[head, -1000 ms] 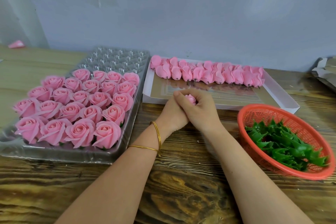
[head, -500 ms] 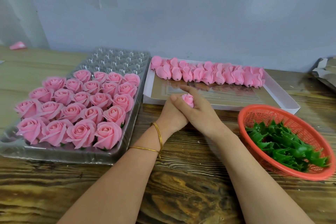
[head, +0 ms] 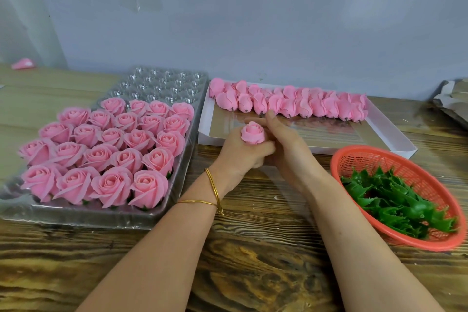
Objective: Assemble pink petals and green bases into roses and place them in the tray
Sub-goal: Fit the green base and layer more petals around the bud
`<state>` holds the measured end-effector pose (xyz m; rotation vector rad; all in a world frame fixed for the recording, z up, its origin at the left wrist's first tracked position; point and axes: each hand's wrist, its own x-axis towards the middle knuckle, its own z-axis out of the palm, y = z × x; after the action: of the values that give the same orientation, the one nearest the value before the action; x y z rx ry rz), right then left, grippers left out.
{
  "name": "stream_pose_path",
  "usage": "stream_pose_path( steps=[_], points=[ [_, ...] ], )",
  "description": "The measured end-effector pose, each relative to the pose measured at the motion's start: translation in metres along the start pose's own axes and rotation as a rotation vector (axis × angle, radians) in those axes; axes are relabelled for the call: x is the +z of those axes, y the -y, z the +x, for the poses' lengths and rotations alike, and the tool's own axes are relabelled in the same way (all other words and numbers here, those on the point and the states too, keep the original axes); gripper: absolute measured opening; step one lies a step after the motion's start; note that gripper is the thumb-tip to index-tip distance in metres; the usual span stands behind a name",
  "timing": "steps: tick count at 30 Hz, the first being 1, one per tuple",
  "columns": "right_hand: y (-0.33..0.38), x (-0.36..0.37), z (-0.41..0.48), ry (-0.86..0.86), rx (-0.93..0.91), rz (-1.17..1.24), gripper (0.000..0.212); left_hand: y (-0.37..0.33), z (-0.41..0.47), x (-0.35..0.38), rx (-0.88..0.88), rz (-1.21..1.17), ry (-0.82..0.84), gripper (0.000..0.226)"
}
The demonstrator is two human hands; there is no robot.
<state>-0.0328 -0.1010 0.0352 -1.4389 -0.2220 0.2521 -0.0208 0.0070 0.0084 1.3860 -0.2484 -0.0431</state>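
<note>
Near the middle of the wooden table point(head: 253, 273), our two hands meet on the near side of the white box point(head: 316, 148). Our left hand point(head: 240, 157) is clenched around the lower part of a pink rose point(head: 252, 133), so the bloom stands upright above the fist, petals facing up; its underside is hidden inside the grip. Our right hand point(head: 288, 152) lies against the left from the right side, its fingers point(head: 272, 119) stretched out straight behind the rose and reaching over the near edge of the white box. It grasps nothing that we can see, and whether those fingers touch the petals we cannot tell. Two thin gold bangles point(head: 211, 185) circle our left wrist.

To the left lies the clear plastic tray point(head: 162, 81), its near part packed with finished roses point(head: 101, 154) set upright in rows, its far cups showing bare plastic. Along the far side of the white box, a row of pink petal buds point(head: 291, 105) lies side by side, stems pointing toward us. At the right, near our right forearm, an orange-red basket point(head: 367, 159) holds a heap of green bases point(head: 397, 202). Far left, a small pink piece point(head: 22, 63) rests alone on the table by the wall point(head: 253, 20); at the far right edge lies crumpled paper point(head: 453, 99).
</note>
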Motion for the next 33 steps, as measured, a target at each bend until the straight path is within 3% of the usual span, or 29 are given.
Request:
stream_pose_path(
  steps=[9, 15, 22, 28, 33],
  points=[
    [-0.003, 0.0, 0.001, 0.057, -0.04, 0.126, 0.038, -0.002, 0.001, -0.001, -0.032, -0.063, 0.007, 0.01],
    [0.001, 0.0, 0.001, 0.081, 0.023, 0.219, 0.047, -0.001, 0.001, -0.001, -0.023, -0.077, 0.027, 0.041],
    [0.002, -0.001, 0.004, 0.065, 0.09, 0.301, 0.037, -0.002, 0.0, 0.002, -0.028, -0.01, -0.038, 0.023],
    [0.001, -0.004, 0.005, -0.049, 0.074, 0.346, 0.041, -0.011, -0.002, -0.002, 0.054, -0.012, -0.025, 0.036],
    [0.001, -0.002, 0.004, -0.115, -0.011, 0.298, 0.04, -0.013, -0.002, -0.002, 0.139, -0.006, -0.13, 0.039]
  ],
)
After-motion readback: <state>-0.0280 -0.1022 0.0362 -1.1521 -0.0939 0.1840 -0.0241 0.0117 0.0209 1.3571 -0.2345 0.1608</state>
